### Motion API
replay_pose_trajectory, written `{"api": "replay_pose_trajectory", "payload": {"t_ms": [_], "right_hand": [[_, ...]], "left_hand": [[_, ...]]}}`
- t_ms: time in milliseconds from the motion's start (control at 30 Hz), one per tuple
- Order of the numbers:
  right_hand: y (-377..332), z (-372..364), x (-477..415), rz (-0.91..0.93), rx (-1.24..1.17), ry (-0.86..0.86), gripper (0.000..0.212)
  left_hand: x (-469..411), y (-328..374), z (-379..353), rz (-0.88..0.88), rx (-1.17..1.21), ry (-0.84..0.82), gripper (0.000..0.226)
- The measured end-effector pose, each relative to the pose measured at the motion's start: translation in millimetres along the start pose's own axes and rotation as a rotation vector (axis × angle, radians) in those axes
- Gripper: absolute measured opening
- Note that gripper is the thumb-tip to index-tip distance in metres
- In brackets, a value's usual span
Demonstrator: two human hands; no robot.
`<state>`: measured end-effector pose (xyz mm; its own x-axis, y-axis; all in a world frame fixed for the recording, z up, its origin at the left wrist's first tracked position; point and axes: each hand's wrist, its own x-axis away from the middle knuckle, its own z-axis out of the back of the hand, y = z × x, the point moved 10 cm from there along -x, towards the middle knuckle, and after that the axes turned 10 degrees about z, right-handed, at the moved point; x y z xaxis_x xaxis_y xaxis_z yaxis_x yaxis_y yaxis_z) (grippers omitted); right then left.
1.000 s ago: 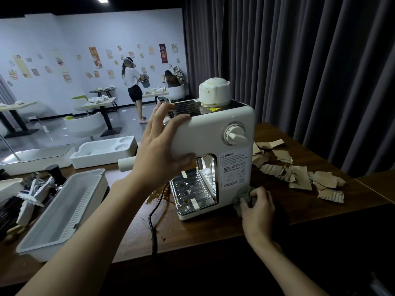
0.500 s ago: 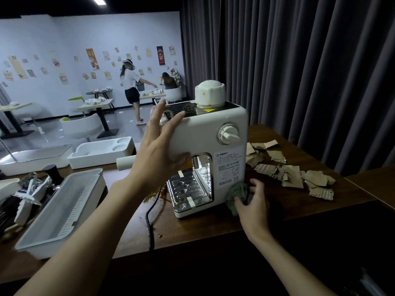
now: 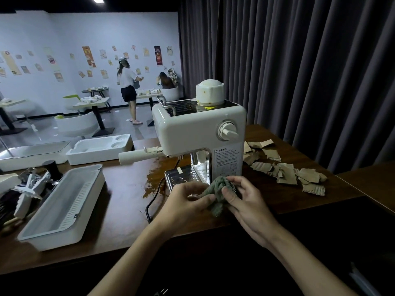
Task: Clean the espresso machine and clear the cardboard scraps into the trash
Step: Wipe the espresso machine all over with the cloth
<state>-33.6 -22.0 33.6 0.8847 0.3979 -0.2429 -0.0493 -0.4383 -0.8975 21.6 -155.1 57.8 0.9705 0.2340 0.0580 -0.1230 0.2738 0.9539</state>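
Note:
A white espresso machine (image 3: 192,129) stands on the brown table (image 3: 119,195), with a stained white cap on top and a dial on its front. Its metal drip tray (image 3: 181,176) shows just behind my hands. In front of the machine's base, both hands hold a crumpled grey-green cloth (image 3: 215,193). My left hand (image 3: 188,201) pinches its left side and my right hand (image 3: 245,199) grips its right side. Torn cardboard scraps (image 3: 286,169) lie scattered on the table to the right of the machine. Brown spilled grounds (image 3: 155,180) stain the table left of the drip tray.
The machine's black power cord (image 3: 150,204) runs toward the table's near edge. A long white tray (image 3: 62,206) lies at the left beside a pile of utensils (image 3: 25,189). Two more white trays (image 3: 100,148) sit behind it. A dark curtain hangs at the right. People stand far off.
My left hand let go of the machine's top and came down to the cloth. My right hand lifted the cloth off the machine's side, so both hands hold it now.

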Motion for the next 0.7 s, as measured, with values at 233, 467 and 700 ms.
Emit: {"api": "replay_pose_trajectory", "payload": {"t_ms": [233, 467, 700], "right_hand": [[-9, 6, 0, -0.071, 0.007, -0.082, 0.033], [-47, 16, -14, 0.199, 0.502, -0.028, 0.026], [-54, 3, -14, 0.269, 0.597, -0.099, 0.038]], "left_hand": [[4, 15, 17, -0.106, 0.124, 0.107, 0.008], [1, 26, 22, -0.202, -0.257, 0.227, 0.029], [-6, 11, -12, -0.023, -0.206, -0.116, 0.038]]}}
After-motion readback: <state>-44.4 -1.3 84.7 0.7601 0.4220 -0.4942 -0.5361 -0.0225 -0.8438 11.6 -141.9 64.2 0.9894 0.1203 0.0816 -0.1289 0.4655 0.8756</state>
